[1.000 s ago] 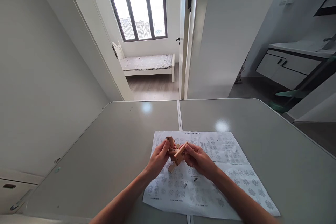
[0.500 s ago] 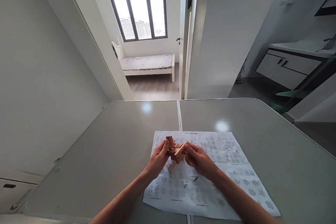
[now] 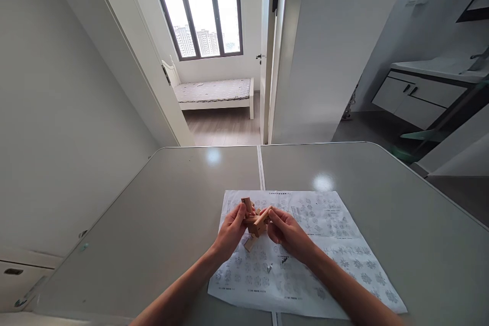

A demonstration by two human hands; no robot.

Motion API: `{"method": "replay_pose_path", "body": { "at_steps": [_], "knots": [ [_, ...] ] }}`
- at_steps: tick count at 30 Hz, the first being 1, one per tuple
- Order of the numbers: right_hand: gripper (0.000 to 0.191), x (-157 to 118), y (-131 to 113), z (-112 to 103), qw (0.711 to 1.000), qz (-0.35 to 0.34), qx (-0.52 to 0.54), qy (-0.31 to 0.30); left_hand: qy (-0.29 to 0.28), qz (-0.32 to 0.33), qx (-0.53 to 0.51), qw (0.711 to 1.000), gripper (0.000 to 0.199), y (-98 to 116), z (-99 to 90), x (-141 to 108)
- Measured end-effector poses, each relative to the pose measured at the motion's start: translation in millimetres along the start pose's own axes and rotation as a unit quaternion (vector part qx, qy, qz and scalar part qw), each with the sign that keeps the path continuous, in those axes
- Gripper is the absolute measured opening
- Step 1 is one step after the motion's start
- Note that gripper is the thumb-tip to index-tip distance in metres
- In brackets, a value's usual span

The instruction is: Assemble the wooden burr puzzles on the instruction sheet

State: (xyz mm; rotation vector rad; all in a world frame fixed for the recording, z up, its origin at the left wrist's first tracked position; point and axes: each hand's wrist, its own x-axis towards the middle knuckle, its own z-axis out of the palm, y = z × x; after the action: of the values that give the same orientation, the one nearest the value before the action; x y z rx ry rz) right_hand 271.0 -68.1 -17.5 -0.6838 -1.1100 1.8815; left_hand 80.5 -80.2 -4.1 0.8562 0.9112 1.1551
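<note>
Between my hands, above the printed sheet (image 3: 305,290), is a cluster of interlocking wooden puzzle blocks (image 3: 256,225). My left hand (image 3: 231,230) is closed on its left side, thumb against an upright block. On the right, my right hand (image 3: 287,229) pinches the upper end of a slanting block in the cluster. A light wooden block (image 3: 250,242) shows just below the cluster; whether it touches the rest I cannot tell. The fingers behind the wood are partly hidden. Two small shiny bits lie on the sheet below, too small to name.
The sheet, covered with small printed diagrams, lies on a grey table (image 3: 191,188) with a seam down its middle. Past the table's far edge a doorway leads to a bed (image 3: 214,91) under a window (image 3: 200,12). A washbasin cabinet (image 3: 418,97) stands at the right.
My right hand has shifted very slightly left, along with the slanting block's upper end. Both hands keep their hold on the wooden pieces.
</note>
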Motion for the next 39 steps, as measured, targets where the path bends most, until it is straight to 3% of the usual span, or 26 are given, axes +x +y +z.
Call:
{"method": "replay_pose_path", "body": {
  "at_steps": [14,22,34,39],
  "knots": [
    [0.048,-0.3,6.2,1.7,0.999,-0.014,-0.031,0.009,0.007,0.060,0.129,0.990,0.049,2.2,1.1,-3.6],
    [0.047,0.2,3.7,4.4,1.000,-0.002,0.006,-0.017,-0.025,0.017,0.080,0.996,0.049,1.0,2.7,-5.6],
    [0.040,0.2,5.1,0.9,0.998,-0.018,-0.037,-0.046,-0.109,-0.039,0.020,0.993,0.047,13.1,9.3,-11.1],
    [0.038,-2.1,1.5,1.2,0.997,-0.033,-0.048,-0.052,-0.108,-0.011,0.061,0.992,0.047,17.1,8.7,-11.3]
  ]
}}
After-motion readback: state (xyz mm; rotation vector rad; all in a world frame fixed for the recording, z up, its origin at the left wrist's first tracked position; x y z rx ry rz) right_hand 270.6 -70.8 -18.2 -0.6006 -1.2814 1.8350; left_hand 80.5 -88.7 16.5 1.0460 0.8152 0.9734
